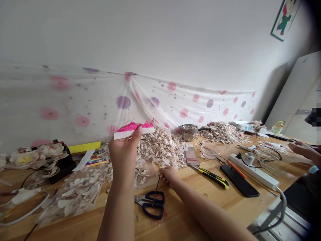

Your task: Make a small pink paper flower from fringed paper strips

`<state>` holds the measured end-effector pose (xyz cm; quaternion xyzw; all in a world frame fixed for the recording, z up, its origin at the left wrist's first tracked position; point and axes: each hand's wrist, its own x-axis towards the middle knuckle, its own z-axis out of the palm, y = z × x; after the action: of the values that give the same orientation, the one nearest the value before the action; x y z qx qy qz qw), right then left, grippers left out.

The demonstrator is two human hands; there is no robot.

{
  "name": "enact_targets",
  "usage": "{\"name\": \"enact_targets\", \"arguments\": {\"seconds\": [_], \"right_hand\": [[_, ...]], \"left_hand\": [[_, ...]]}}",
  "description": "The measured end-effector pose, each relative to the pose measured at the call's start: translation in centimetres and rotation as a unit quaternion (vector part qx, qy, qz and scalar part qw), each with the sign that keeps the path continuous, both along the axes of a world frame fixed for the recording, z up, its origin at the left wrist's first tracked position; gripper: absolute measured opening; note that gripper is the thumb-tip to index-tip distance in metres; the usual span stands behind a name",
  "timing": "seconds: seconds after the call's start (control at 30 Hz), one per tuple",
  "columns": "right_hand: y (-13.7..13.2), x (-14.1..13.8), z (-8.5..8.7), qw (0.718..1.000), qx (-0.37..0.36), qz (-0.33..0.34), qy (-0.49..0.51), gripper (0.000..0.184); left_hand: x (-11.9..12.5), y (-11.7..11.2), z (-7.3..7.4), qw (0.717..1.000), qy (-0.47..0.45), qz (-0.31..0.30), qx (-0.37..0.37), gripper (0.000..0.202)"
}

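The left hand point(124, 149) pinches a white paper strip point(126, 133) fringed with pink feathers, its long axis nearly level. The right hand point(169, 175), closed on a thin dark wire point(157, 184), sits lower and to the strip's right, above the scissors point(151, 206).

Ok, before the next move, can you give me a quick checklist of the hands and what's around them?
1. Left hand gripping the white strip with pink feathers: ok.
2. Right hand pinching a thin dark wire: ok.
3. Feathers fixed to the strip: cannot tell.
4. Scissors on the wooden table, below the wire: ok.
5. Co-worker's hand apart from both hands: ok.
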<state>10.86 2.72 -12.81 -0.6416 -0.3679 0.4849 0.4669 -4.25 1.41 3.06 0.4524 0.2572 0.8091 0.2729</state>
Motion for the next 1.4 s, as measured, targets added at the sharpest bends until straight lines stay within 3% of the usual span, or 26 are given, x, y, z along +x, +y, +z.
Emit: {"name": "enact_targets", "arguments": {"seconds": [0.1,0.23,0.4,0.53,0.73,0.83,1.0,1.17,1.4], "right_hand": [[0.5,0.5,1.6,0.997,0.058,-0.025,0.051,0.023],[0.1,1.2,6.4,0.974,0.179,-0.033,0.135,0.024],[-2.3,0.3,13.6,0.926,0.314,0.023,0.209,0.037],[-5.1,-2.0,16.9,0.858,0.457,0.09,0.215,0.022],[-7.1,-3.9,17.1,0.811,0.496,0.183,0.252,0.007],[-6.5,-4.0,16.5,0.825,0.461,0.177,0.274,0.007],[-5.9,-4.7,16.3,0.852,0.415,0.129,0.291,0.014],[-6.0,-5.3,16.4,0.857,0.422,0.069,0.289,0.018],[-5.6,-5.2,16.1,0.852,0.435,0.077,0.28,0.021]], "left_hand": [[-0.1,-0.1,0.3,1.0,-0.019,-0.011,-0.004,0.02],[-0.2,0.1,0.5,0.998,-0.054,-0.01,0.006,0.021],[-0.1,0.3,0.3,0.999,-0.038,-0.019,0.007,0.027],[-0.1,-0.1,0.5,1.0,-0.019,-0.024,-0.006,0.02],[0.4,-1.1,1.2,0.999,-0.021,-0.041,0.007,0.015],[1.1,-1.7,1.4,0.997,-0.016,-0.071,0.028,0.015],[1.9,-2.8,1.2,0.998,-0.036,-0.039,0.04,0.01],[2.0,-3.6,1.4,0.994,-0.04,-0.094,0.026,0.007],[1.9,-3.7,1.6,0.993,-0.06,-0.098,0.008,0.01]]}}
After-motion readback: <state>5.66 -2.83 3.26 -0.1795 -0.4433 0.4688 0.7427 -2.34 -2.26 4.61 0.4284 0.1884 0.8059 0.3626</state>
